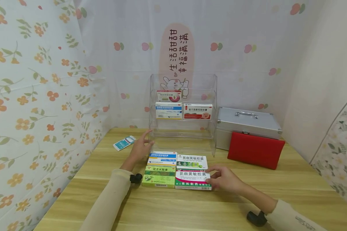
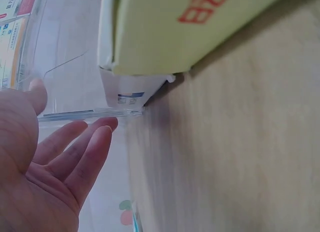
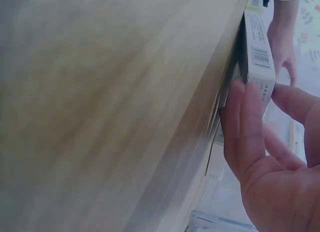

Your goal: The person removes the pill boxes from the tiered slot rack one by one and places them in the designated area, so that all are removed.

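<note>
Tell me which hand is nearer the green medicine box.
Left. The left hand sits just behind the green medicine box, by the blue-topped box. The right hand is farther right, its fingers gripping the pink-banded box.

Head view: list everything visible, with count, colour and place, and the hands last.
Table: one, light wood, under everything.
Clear rack: one, transparent tiered, rear centre.
Rack boxes: three, white with red or blue, on the upper tiers.
Table boxes: four, in a block before the rack; green box front left, pink-striped box front right.
Small teal box: one, lying left of the rack.
Metal case: one, silver, right.
Red pouch: one, leaning on the case.
Left hand: open, by the block's rear left.
Right hand: grips the pink-striped box.
</note>
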A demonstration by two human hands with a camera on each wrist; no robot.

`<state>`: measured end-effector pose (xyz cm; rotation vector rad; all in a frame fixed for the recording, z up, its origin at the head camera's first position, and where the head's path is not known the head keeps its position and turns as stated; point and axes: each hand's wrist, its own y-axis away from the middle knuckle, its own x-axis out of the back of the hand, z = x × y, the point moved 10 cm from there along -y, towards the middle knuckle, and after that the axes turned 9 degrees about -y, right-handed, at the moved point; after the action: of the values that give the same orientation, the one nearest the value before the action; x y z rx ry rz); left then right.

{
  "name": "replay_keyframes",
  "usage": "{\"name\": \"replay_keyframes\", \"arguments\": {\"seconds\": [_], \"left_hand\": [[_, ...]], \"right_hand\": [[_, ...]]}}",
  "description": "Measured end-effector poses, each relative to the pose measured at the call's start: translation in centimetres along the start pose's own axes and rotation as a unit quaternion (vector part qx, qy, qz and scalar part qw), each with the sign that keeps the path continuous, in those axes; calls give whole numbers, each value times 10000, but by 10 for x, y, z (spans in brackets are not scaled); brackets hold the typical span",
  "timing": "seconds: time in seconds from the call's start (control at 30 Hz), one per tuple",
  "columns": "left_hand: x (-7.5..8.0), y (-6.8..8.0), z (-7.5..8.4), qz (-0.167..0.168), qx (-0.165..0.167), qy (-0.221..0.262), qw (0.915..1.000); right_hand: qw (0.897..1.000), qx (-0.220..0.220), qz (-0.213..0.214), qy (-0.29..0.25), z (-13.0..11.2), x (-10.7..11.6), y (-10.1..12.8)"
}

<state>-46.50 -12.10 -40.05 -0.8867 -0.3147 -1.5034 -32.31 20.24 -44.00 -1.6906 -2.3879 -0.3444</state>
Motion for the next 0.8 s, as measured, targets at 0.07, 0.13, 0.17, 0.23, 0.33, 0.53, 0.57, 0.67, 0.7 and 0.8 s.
{"name": "replay_keyframes", "arguments": {"seconds": [0.07,0.13,0.17,0.23,0.33,0.53,0.57,0.67,0.7,0.8], "left_hand": [[0,0,-1,1,50,28,10000],[-1,-1,-2,-17,48,50,10000],[-1,-2,-2,-25,49,69,10000],[0,-2,-1,-32,35,82,10000],[1,-3,1,-10,-6,83,10000],[1,-3,0,-21,-16,58,10000],[0,-3,-1,-30,-22,62,10000],[-1,-3,-2,3,-60,54,10000],[0,-3,-2,12,-101,45,9999],[0,-2,-2,42,-124,26,9999]], "right_hand": [[9999,-32,16,103,0,0,-1],[9998,-45,26,215,-2,-1,-2],[9996,-58,30,261,-2,0,-2],[9994,-84,38,332,-3,0,-3],[9991,-116,75,409,-3,0,-4],[9980,-81,176,609,-3,2,-4],[9978,-83,183,634,-3,2,-4],[9976,-116,194,660,-3,1,-4],[9974,-130,203,674,-4,1,-3],[9971,-157,217,711,-5,0,-2]]}}
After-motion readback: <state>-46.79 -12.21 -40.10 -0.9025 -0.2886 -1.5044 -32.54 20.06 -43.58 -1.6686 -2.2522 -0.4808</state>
